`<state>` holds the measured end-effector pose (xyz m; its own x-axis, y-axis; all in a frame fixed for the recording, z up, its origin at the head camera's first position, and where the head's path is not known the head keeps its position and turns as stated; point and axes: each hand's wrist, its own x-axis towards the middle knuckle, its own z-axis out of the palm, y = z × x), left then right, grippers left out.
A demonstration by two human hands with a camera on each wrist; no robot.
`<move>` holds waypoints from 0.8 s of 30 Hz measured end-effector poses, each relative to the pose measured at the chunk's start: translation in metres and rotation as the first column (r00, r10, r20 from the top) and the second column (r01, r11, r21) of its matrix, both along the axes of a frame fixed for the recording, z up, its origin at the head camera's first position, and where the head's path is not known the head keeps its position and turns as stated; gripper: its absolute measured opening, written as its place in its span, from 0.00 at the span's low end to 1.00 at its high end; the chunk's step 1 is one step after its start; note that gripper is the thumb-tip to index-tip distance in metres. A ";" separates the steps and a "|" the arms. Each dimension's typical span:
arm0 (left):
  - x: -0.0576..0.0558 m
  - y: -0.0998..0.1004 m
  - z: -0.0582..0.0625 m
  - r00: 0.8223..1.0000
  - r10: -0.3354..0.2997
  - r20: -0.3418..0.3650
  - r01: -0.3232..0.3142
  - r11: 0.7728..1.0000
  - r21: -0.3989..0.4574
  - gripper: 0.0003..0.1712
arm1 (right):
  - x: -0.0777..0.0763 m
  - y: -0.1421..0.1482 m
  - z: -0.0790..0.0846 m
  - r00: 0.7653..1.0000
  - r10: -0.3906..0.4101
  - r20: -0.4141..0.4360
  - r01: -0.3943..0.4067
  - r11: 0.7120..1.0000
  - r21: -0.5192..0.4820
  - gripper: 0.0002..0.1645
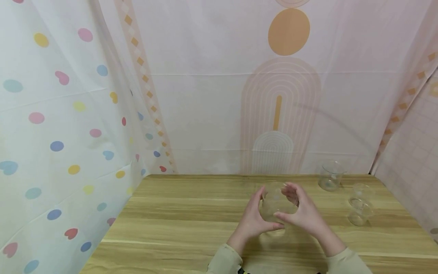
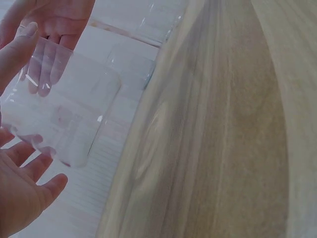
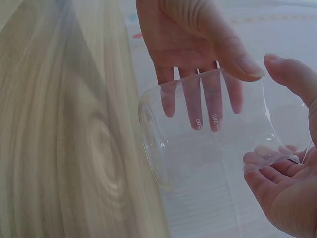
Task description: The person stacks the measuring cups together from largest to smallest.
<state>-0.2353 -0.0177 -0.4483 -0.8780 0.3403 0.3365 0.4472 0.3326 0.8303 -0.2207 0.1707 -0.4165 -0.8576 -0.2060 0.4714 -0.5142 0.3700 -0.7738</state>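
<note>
Your left hand (image 1: 254, 217) sits at about 7 o'clock from the clear glass beaker (image 1: 275, 202), which you hold just above the wooden surface (image 1: 178, 220) near its middle. The fingers (image 2: 37, 166) of that hand are spread and nearly straight, cupping the beaker's left wall rather than pinching it; in the right wrist view they show through the glass behind the printed scale marks, with the thumb lying over the rim.

Your right hand (image 1: 305, 214) is at about 4 o'clock from the beaker, its fingers (image 3: 267, 171) loosely curved and apart, fingertips touching the glass near its base, thumb up over the top edge. The beaker lies tilted between both palms.

Farther right, at about 2 o'clock and well apart from your hands, a second beaker (image 1: 330, 176) stands by the backdrop. At about 3 o'clock a third beaker (image 1: 361, 209) stands near the surface's right edge.
</note>
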 end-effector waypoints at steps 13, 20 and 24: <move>0.002 -0.003 -0.002 0.999 -0.052 0.016 0.049 0.987 0.152 0.62 | 0.003 -0.011 -0.005 0.997 0.078 0.003 -0.077 0.995 -0.065 0.55; 0.003 -0.008 -0.005 0.998 -0.061 0.011 0.057 0.974 0.221 0.57 | 0.001 -0.016 -0.006 0.997 0.076 -0.003 -0.076 0.996 -0.050 0.57; 0.002 -0.012 -0.007 0.997 -0.074 0.017 0.068 0.965 0.255 0.57 | 0.001 -0.019 -0.006 0.997 0.077 0.018 -0.076 0.996 -0.040 0.58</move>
<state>-0.2330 -0.0296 -0.4549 -0.8644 0.3085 0.3970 0.4388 0.0774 0.8952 -0.2202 0.1515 -0.4227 -0.8491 -0.2526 0.4639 -0.5245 0.2994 -0.7970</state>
